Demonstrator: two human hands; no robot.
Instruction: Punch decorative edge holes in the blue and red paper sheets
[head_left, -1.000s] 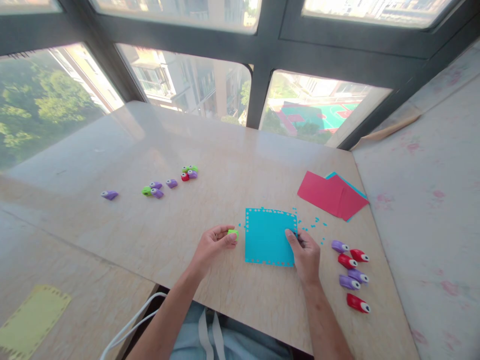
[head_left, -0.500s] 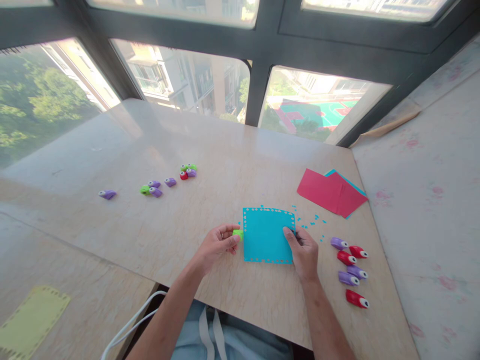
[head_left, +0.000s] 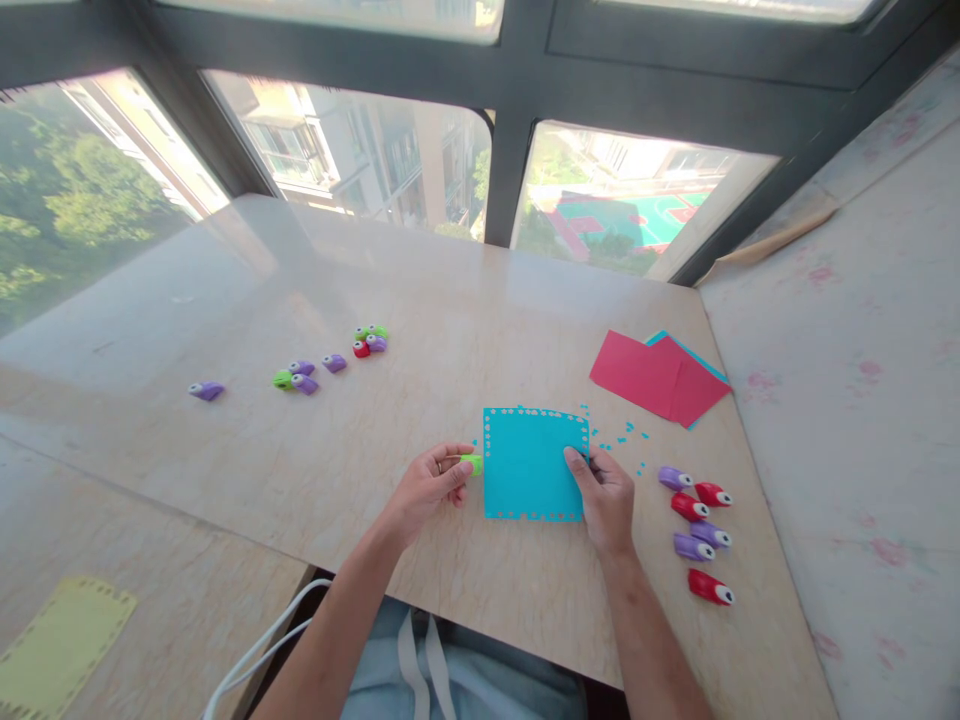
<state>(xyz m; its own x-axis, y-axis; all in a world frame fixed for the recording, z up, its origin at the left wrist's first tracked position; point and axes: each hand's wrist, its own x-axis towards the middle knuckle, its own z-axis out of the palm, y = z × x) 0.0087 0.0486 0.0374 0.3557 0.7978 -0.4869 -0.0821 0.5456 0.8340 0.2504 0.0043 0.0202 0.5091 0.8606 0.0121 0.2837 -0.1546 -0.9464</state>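
Observation:
Between the thumb and fingers of my left hand (head_left: 435, 484) is a small green craft punch (head_left: 472, 464), just off the left edge of a blue sheet of paper (head_left: 529, 470). My right hand (head_left: 606, 495) pinches that sheet by its right side, thumb on top and fingers behind. Small punched holes run along the sheet's top and bottom edges and the upper parts of both sides. Tiny blue paper bits (head_left: 626, 428) lie scattered on the table behind and to the right of the sheet.
Red and purple punches (head_left: 709, 587) lie to the right, below red and blue paper sheets (head_left: 637, 372). More punches (head_left: 303, 383) are grouped at the left. A yellow punched sheet (head_left: 67, 640) lies front left. A white cable (head_left: 259, 640) hangs by the table edge.
The green punch has shifted slightly left, and a small gap now shows between it and the blue sheet. My right hand keeps its hold. The whole view has shifted a little.

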